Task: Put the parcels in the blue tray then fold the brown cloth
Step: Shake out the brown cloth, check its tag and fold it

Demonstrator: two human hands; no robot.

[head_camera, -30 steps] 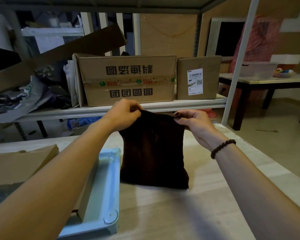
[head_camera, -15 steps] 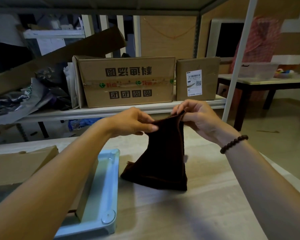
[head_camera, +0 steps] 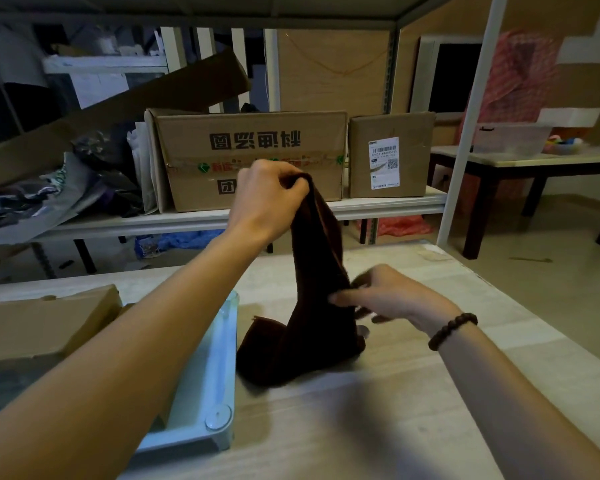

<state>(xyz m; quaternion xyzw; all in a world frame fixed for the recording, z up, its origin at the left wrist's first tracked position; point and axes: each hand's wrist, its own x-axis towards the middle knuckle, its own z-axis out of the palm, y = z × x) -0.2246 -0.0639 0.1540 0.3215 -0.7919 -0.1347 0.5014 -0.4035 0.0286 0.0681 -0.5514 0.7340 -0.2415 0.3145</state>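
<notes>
1. A person's left hand [head_camera: 269, 195] holds the brown cloth [head_camera: 309, 306] up by its gathered top edge, the fingers [head_camera: 293, 188] closed tight around the bunched fabric, above a pale wooden surface [head_camera: 378, 410].
2. The cloth hangs in a narrow drape from that grip; its lower end rests in a loose spread on the surface, just beside the blue tray [head_camera: 208, 393].
3. The right hand [head_camera: 392, 299], blurred by motion, meets the cloth about halfway down its right edge. Its fingers [head_camera: 343, 299] lie partly extended against the fabric; whether they pinch it or only touch it cannot be told.
4. A dark beaded bracelet [head_camera: 452, 330] circles the right wrist.
5. The blue tray sits at the left of the surface, its near corner showing a round fitting. A flat cardboard parcel [head_camera: 45, 320] lies in the tray, largely hidden behind the left forearm.
6. Beyond the surface, a metal shelf [head_camera: 187, 220] carries a large cardboard box [head_camera: 253, 157] with printed characters and green-marked tape, and beside it a smaller box [head_camera: 390, 154] bearing a white shipping label.
7. Crumpled bags and a slanted sheet of cardboard fill the shelf's left end.
8. At far right, a dark-legged table [head_camera: 520, 164] holds a clear plastic container.
</notes>
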